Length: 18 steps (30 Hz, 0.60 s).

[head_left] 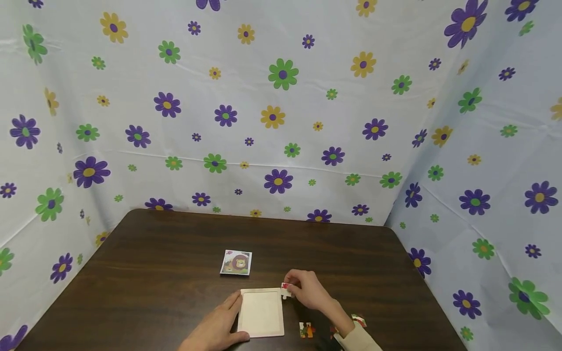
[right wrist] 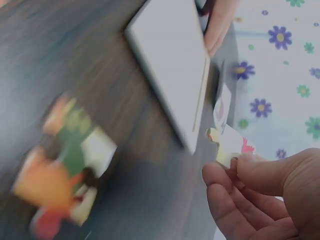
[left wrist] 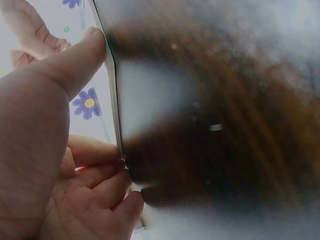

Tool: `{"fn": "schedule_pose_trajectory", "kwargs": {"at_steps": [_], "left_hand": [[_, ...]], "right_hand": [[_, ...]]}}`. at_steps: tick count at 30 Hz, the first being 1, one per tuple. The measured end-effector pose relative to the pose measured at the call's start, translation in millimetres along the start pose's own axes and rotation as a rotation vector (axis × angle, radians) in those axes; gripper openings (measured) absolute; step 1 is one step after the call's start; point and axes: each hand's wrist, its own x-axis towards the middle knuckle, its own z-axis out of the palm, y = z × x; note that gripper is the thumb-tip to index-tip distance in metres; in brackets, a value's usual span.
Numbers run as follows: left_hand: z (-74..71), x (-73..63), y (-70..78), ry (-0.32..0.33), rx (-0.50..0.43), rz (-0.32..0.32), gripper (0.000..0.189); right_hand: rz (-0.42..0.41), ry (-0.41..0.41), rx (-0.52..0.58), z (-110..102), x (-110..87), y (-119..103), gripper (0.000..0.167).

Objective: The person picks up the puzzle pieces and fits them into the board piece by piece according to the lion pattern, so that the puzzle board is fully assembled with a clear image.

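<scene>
A shallow square wooden puzzle tray (head_left: 262,312) lies on the table with a bare inside. My left hand (head_left: 217,324) rests along the tray's left side, fingertips near its upper left corner and thumb at the lower left. In the left wrist view, thumb and fingers (left wrist: 107,187) touch a thin edge. My right hand (head_left: 309,290) pinches a puzzle piece (head_left: 286,290) between thumb and fingers, beside the tray's upper right corner. That piece (right wrist: 232,142) is white with a pink-red patch in the right wrist view. A lion picture card (head_left: 236,263) lies behind the tray.
A loose orange and green puzzle piece (head_left: 307,330) lies right of the tray. More pieces (head_left: 359,320) lie by the right sleeve (head_left: 361,338), partly hidden by the forearm. The dark wooden table (head_left: 167,248) is backed by a flowered cloth (head_left: 281,126).
</scene>
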Motion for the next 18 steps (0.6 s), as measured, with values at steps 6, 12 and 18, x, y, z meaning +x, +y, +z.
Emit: {"fn": "schedule_pose_trajectory", "kwargs": {"at_steps": [6,12,18], "left_hand": [[-1.5,-0.1,-0.1,-0.013,-0.010,-0.010,0.091],[-3.1,1.1,-1.5,-0.022,-0.010,-0.003,0.092],[-2.5,0.4,-1.5,-0.036,-0.014,0.000,0.092]], "right_hand": [[0.042,-0.035,0.081,13,15.6,-15,0.009],[0.000,-0.043,0.028,28,25.1,-22,0.005],[-0.035,-0.066,0.047,48,28.3,-27,0.005]]}}
